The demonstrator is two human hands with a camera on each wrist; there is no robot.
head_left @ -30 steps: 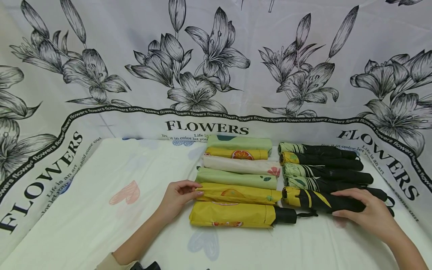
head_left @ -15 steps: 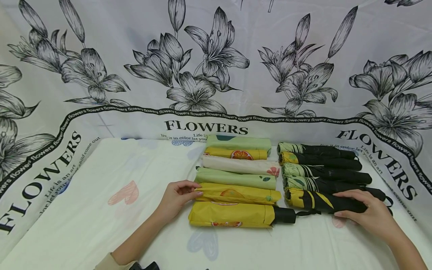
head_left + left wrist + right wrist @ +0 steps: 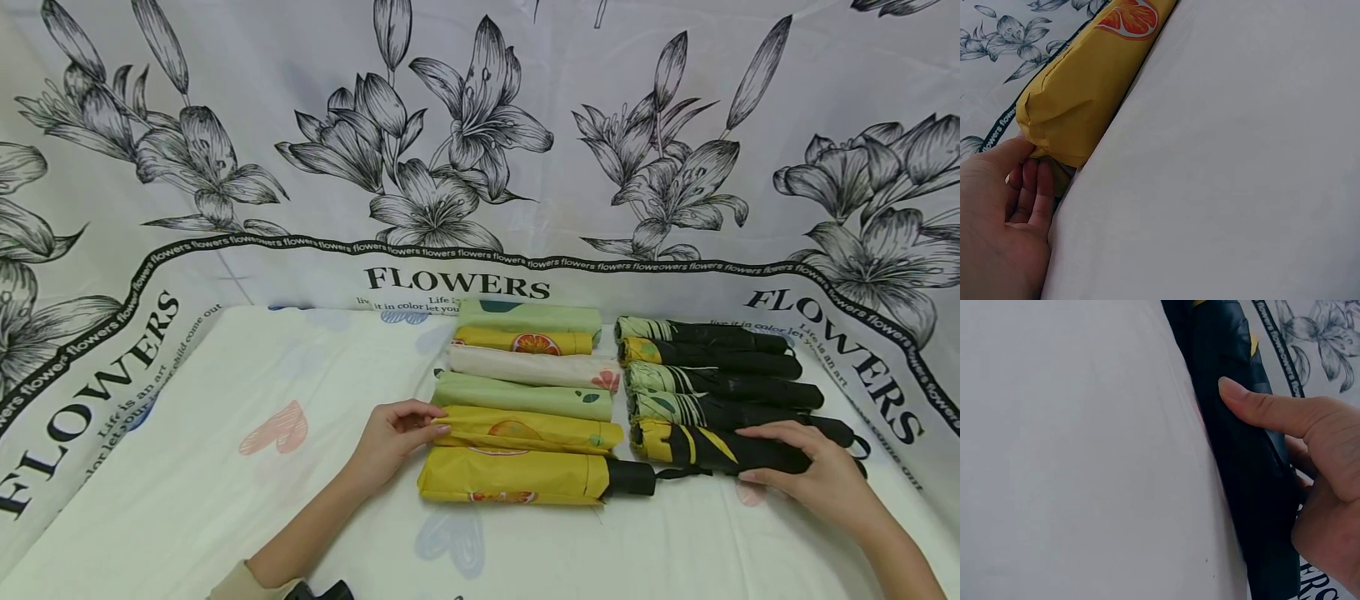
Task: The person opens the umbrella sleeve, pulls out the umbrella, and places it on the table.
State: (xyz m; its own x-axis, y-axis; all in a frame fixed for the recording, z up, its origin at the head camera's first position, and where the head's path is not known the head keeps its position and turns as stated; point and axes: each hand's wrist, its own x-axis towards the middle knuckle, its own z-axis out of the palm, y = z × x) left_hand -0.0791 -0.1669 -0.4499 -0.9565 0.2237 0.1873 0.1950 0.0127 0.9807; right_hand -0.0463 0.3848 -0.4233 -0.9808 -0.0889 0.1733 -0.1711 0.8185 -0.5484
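In the head view my left hand (image 3: pixel 397 437) pinches the left end of a flat yellow umbrella sleeve (image 3: pixel 525 429) with an orange print. Directly in front lies a yellow-sleeved umbrella (image 3: pixel 513 477) with a black handle and wrist strap; in the left wrist view its end hides part of my fingers. My right hand (image 3: pixel 825 475) grips a folded black-and-yellow umbrella (image 3: pixel 705 446) near its right end, thumb on the near side. It lies flat, its yellow tip pointing at the sleeve, a small gap between. In the right wrist view my thumb (image 3: pixel 1260 412) presses its dark fabric.
Behind the yellow sleeve lie several more: green (image 3: pixel 525 396), cream (image 3: pixel 532 365), yellow with an orange slice (image 3: pixel 536 343) and green (image 3: pixel 540 317). Several folded umbrellas (image 3: pixel 727 383) lie in a column at right. A flower-printed curtain (image 3: pixel 480 208) stands behind the white sheet (image 3: pixel 337 358).
My right hand has shifted the black-and-yellow umbrella slightly right, widening the gap to the yellow sleeve. My left hand has kept its hold on the sleeve's end.
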